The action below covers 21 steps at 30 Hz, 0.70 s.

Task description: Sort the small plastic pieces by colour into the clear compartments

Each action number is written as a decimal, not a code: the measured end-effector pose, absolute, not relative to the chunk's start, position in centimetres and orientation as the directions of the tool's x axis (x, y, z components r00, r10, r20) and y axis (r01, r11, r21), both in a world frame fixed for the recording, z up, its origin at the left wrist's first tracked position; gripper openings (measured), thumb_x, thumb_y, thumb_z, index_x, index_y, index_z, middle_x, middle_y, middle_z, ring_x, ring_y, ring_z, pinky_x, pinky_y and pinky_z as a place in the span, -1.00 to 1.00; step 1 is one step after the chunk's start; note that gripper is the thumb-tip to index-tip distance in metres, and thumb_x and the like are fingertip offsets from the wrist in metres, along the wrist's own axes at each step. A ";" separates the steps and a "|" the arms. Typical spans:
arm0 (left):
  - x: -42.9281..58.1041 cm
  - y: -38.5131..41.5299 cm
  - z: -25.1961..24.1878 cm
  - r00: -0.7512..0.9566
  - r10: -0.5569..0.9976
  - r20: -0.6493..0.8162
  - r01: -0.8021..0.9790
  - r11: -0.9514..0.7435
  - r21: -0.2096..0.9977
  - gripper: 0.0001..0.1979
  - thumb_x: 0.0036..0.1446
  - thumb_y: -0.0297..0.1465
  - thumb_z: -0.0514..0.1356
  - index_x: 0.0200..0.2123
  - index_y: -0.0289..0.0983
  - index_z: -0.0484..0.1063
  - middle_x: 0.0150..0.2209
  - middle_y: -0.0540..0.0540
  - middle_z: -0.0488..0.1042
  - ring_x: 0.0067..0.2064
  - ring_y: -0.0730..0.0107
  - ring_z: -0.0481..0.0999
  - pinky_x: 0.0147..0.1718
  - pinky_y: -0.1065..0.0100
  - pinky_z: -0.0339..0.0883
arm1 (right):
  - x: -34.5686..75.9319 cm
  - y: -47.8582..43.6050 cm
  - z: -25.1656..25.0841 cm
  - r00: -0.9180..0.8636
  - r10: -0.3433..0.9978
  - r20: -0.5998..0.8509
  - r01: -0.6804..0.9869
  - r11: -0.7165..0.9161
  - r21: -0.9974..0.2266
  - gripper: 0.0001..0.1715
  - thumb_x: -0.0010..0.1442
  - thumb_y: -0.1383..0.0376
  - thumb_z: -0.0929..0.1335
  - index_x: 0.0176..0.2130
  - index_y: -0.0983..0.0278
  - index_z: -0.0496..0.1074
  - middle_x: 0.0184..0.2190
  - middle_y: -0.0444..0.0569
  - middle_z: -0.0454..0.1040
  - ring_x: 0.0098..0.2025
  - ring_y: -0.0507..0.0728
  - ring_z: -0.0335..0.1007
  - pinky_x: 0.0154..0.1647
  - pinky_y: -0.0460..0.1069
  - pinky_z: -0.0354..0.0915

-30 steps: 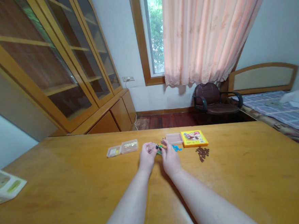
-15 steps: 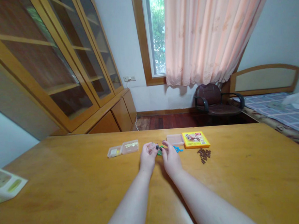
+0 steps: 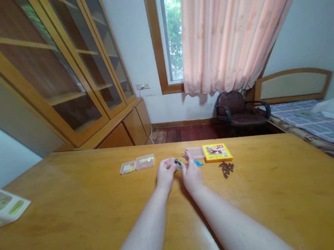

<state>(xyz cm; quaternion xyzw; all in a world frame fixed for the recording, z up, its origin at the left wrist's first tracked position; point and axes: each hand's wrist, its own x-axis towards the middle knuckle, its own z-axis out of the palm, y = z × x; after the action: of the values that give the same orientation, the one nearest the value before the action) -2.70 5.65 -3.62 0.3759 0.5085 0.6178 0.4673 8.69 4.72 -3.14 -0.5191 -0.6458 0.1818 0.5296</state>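
Note:
Near the far edge of the wooden table [image 3: 104, 205], my left hand [image 3: 165, 173] and my right hand [image 3: 191, 174] meet at the fingertips. My left hand is closed around a small clear thing, perhaps a plastic box, mostly hidden by the fingers. The thumb of my right hand touches it, and its other fingers are raised; whether it grips anything is unclear. Bits of green [image 3: 179, 167] show between the hands. Small blue pieces [image 3: 198, 163] lie just beyond my right hand, beside a clear tray [image 3: 195, 152].
An open clear case [image 3: 145, 162] with pale pieces lies left of the hands. To the right are a yellow box [image 3: 218, 152] and a pile of brown pieces [image 3: 226, 169]. A white power strip [image 3: 6, 204] stands at the left edge.
The view has shifted slightly. My right hand's fingers are raised and spread a little more, and less green shows between the hands.

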 end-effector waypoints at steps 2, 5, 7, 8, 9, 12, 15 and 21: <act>-2.6 5.3 -3.3 -0.285 0.958 -0.012 -0.197 -0.046 0.979 -0.43 -0.23 -0.07 0.35 -0.25 -0.30 0.26 -0.34 -0.10 0.49 -0.37 0.36 0.52 -0.36 0.33 0.40 | 8.9 4.8 -3.0 0.089 0.837 0.541 0.490 0.436 -0.755 -0.46 0.25 0.18 0.22 0.17 0.31 0.15 -0.01 0.14 0.43 -0.09 0.18 0.43 -0.05 0.11 0.31; -2.6 4.8 -2.9 -0.256 0.967 -0.001 -0.245 -0.064 0.967 -0.45 -0.15 -0.05 0.30 -0.21 -0.28 0.24 -0.24 -0.15 0.50 -0.28 0.30 0.54 -0.33 0.30 0.41 | 9.2 4.6 -2.7 0.051 0.801 0.597 0.508 0.493 -0.706 -0.44 0.22 0.12 0.27 0.13 0.31 0.20 -0.02 0.14 0.43 -0.13 0.17 0.43 -0.03 0.11 0.28; -2.6 4.7 -2.7 -0.250 0.968 0.011 -0.255 -0.077 0.964 -0.46 -0.14 -0.06 0.29 -0.20 -0.27 0.23 -0.21 -0.17 0.50 -0.25 0.29 0.54 -0.30 0.29 0.41 | 9.2 4.5 -2.6 0.057 0.787 0.614 0.526 0.499 -0.689 -0.44 0.20 0.10 0.29 0.11 0.31 0.22 -0.04 0.14 0.44 -0.15 0.18 0.42 -0.03 0.12 0.26; -2.6 4.8 -2.6 -0.252 0.968 0.016 -0.248 -0.081 0.966 -0.46 -0.15 -0.07 0.30 -0.20 -0.28 0.23 -0.23 -0.16 0.50 -0.25 0.29 0.54 -0.30 0.29 0.41 | 9.2 4.4 -2.6 0.072 0.785 0.616 0.530 0.493 -0.690 -0.44 0.20 0.09 0.29 0.10 0.32 0.23 -0.05 0.14 0.44 -0.17 0.18 0.41 -0.03 0.12 0.26; -2.6 4.8 -2.6 -0.257 0.966 0.020 -0.235 -0.082 0.969 -0.46 -0.16 -0.08 0.31 -0.21 -0.28 0.23 -0.25 -0.14 0.50 -0.26 0.30 0.53 -0.30 0.29 0.41 | 9.1 4.4 -2.6 0.091 0.785 0.612 0.526 0.484 -0.699 -0.45 0.20 0.09 0.28 0.09 0.32 0.24 -0.07 0.13 0.45 -0.19 0.17 0.42 -0.05 0.11 0.26; -2.5 5.1 -2.8 -0.263 0.964 0.024 -0.199 -0.079 0.977 -0.49 -0.17 -0.11 0.32 -0.25 -0.28 0.24 -0.30 -0.11 0.49 -0.29 0.32 0.53 -0.30 0.30 0.41 | 9.1 4.5 -2.8 0.135 0.799 0.586 0.478 0.465 -0.745 -0.51 0.22 0.13 0.25 0.07 0.32 0.25 -0.10 0.12 0.47 -0.27 0.13 0.42 -0.11 0.07 0.30; -2.2 5.1 -3.2 -0.248 0.967 0.050 -0.176 -0.095 0.980 -0.49 -0.21 -0.14 0.35 -0.26 -0.29 0.26 -0.28 -0.14 0.50 -0.26 0.30 0.53 -0.23 0.26 0.41 | 9.3 5.0 -3.0 0.222 0.800 0.557 0.438 0.428 -0.791 -0.57 0.25 0.19 0.20 0.05 0.33 0.26 -0.14 0.13 0.48 -0.23 0.13 0.43 -0.13 0.05 0.31; -1.9 4.8 -3.1 -0.211 0.974 0.080 -0.244 -0.132 0.961 -0.41 -0.15 -0.13 0.34 -0.11 -0.29 0.22 -0.09 -0.25 0.47 -0.08 0.20 0.50 -0.06 0.17 0.35 | 9.7 5.7 -2.9 0.258 0.819 0.513 0.285 0.443 -0.850 -0.53 0.15 0.17 0.30 0.02 0.32 0.27 -0.09 0.13 0.45 -0.13 0.15 0.40 -0.09 0.06 0.31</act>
<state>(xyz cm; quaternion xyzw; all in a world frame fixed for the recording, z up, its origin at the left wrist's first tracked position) -1.93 4.77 -3.15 0.4046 0.4510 0.6342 0.4802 9.71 5.69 -2.86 -0.4834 -0.5710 0.2122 0.6287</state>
